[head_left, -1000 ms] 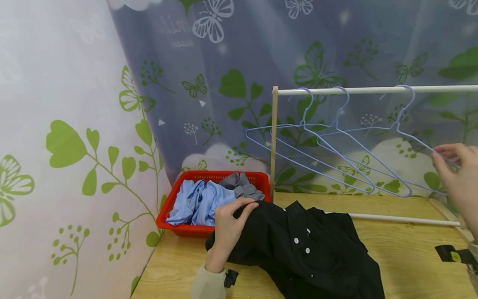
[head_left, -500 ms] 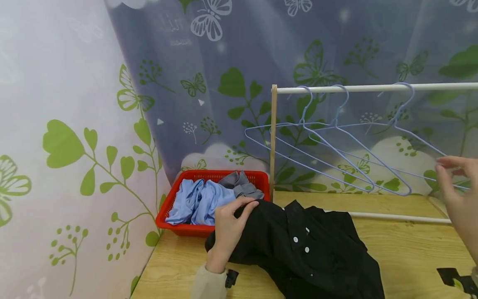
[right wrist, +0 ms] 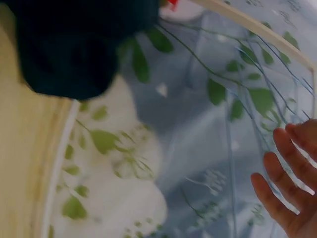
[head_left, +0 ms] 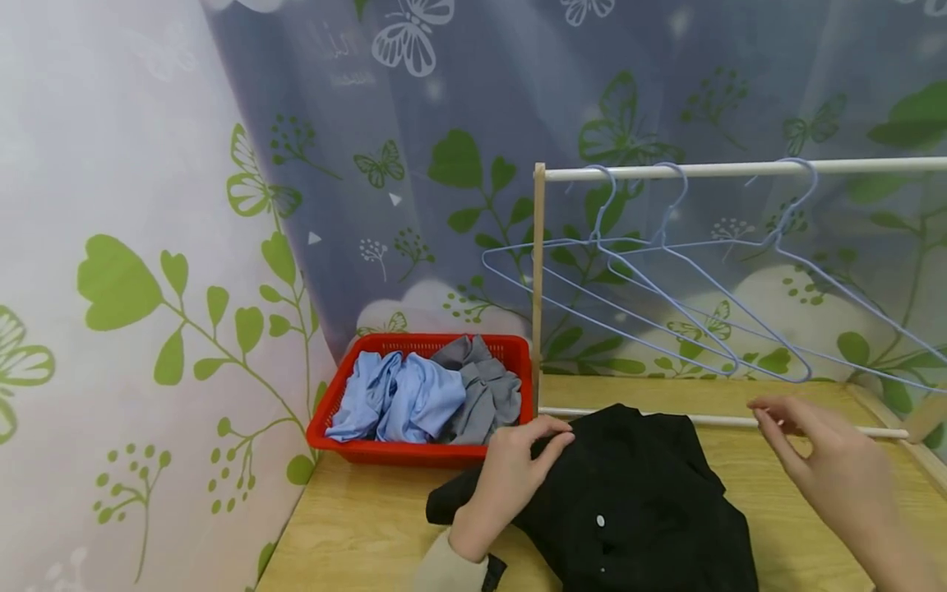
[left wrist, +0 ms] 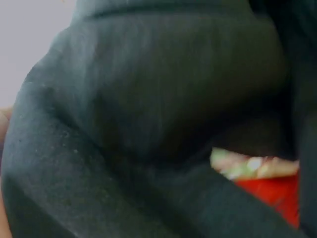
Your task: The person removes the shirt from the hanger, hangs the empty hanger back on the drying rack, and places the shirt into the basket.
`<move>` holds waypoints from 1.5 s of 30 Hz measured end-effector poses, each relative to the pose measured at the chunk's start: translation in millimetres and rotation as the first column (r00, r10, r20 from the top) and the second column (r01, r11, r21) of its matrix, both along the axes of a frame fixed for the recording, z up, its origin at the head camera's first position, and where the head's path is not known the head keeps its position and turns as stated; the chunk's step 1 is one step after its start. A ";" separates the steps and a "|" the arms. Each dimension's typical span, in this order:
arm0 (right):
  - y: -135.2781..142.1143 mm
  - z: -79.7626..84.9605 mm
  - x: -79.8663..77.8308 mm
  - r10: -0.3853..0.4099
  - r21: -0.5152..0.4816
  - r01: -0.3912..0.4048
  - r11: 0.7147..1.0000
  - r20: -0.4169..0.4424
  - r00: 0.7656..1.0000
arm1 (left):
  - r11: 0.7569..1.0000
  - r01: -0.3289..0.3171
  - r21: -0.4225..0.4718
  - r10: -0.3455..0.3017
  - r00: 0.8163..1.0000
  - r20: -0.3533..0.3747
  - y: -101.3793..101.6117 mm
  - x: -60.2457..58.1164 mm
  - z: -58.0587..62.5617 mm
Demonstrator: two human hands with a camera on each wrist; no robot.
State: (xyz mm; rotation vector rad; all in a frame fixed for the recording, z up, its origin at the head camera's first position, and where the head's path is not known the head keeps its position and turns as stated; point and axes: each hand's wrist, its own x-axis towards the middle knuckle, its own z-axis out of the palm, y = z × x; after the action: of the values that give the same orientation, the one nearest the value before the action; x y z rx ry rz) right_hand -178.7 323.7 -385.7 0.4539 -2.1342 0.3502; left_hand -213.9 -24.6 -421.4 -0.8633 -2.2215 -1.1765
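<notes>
A black button-up shirt [head_left: 644, 485] with white buttons hangs bunched above the wooden table. My left hand [head_left: 506, 481] pinches its upper left part between thumb and fingers. Dark cloth [left wrist: 148, 89] fills most of the left wrist view. To the shirt's right, my right hand [head_left: 832, 464] is in the air with nothing in it, its fingers loosely bent. The right wrist view shows those fingers [right wrist: 285, 173] spread apart, with the shirt [right wrist: 74, 54] at upper left. Three blue wire hangers [head_left: 836, 279] hang from the rack above my hands.
A red plastic basket [head_left: 422, 452] holds light blue cloth [head_left: 422, 395] and grey cloth [head_left: 484, 395] at the back left. Beside it stands the rack's wooden post [head_left: 538, 271], with a white top rail [head_left: 725, 169] and a low white rail. A patterned curtain hangs behind.
My right hand has let go of the rightmost hanger and come down and left toward the shirt. My left hand has shifted right and down with the shirt, whose upper part has folded over.
</notes>
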 end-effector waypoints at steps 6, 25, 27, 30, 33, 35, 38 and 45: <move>-20.0 -39.2 -6.5 0.108 0.055 -0.143 0.988 0.405 0.908 | 0.971 0.004 -0.239 0.018 0.996 0.091 26.7 7.3 -22.5; -11.1 -70.4 -38.0 0.392 -0.115 -0.451 0.885 0.709 0.587 | 0.815 0.051 -0.577 0.110 0.965 0.240 -3.4 31.1 -31.4; -10.6 -69.8 -37.3 0.432 -0.135 -0.514 0.847 0.738 0.518 | 0.807 0.047 -0.589 0.157 0.944 0.291 -6.0 34.5 -32.0; -16.3 -74.7 -35.8 0.466 -0.157 -0.593 0.790 0.783 0.413 | 0.768 0.096 -0.634 0.211 0.895 0.392 -4.8 36.1 -36.7; -28.5 -83.9 -36.3 0.378 -0.082 -0.577 0.813 0.828 0.415 | 0.721 0.155 -0.675 0.234 0.863 0.448 2.6 32.8 -43.9; -37.3 -90.1 -39.2 0.267 0.035 -0.526 0.850 0.832 0.486 | 0.690 0.181 -0.701 0.235 0.859 0.454 9.3 29.3 -49.3; -47.3 -97.2 -46.7 0.140 0.174 -0.467 0.867 0.815 0.563 | 0.645 0.204 -0.736 0.241 0.860 0.450 19.7 26.2 -55.6; -49.0 -104.5 -62.9 0.163 0.095 -0.512 0.854 0.885 0.436 | 0.495 0.182 -0.849 0.307 0.878 0.367 41.1 20.5 -70.8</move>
State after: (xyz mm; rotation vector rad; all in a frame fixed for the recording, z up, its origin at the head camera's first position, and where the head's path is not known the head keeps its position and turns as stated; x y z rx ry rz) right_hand -241.6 274.7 -490.2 1.1465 -3.1268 0.4923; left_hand -193.4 16.5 -492.2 -0.8517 -3.3164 -0.0618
